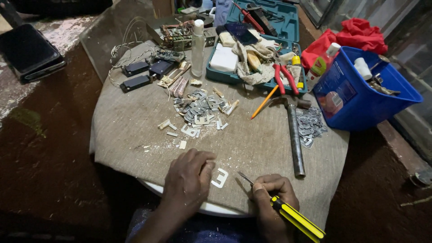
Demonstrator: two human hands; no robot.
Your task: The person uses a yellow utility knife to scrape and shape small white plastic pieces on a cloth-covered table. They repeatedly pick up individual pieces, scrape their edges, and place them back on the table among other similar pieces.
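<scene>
the left hand (pixel 188 177) rests on the cloth-covered round desk (pixel 135 130), its fingers (pixel 208 167) curled and pressed together against the edge of a small white e-shaped metal plate (pixel 220 177) that lies flat near the desk's front rim. the right hand (pixel 270 191) is closed around a yellow-and-black screwdriver (pixel 294 218), fingers wrapped tight near the shaft, the thin tip (pixel 245 177) aimed at the plate from just beside it but not clearly touching.

risks, as i judge them: the plate is held only by fingertip pressure on one side, so a push from the tip could skid it across the cloth or flip it off the near rim into the lap. if the tip slips off the smooth metal, it would travel straight toward the left fingers, which sit right in its line. the plate's stamped edges look sharp enough to nick skin.

the hammer (pixel 294 139) lies just beside the right hand, and a sweeping elbow could nudge it. the pile of similar plates (pixel 200 110) in mid-desk and a second heap (pixel 309 126) by the blue bin (pixel 360 99) are well apart. an orange pencil (pixel 264 102) and red-handled pliers (pixel 284 78) lie near the open teal tool case (pixel 270 27).
</scene>
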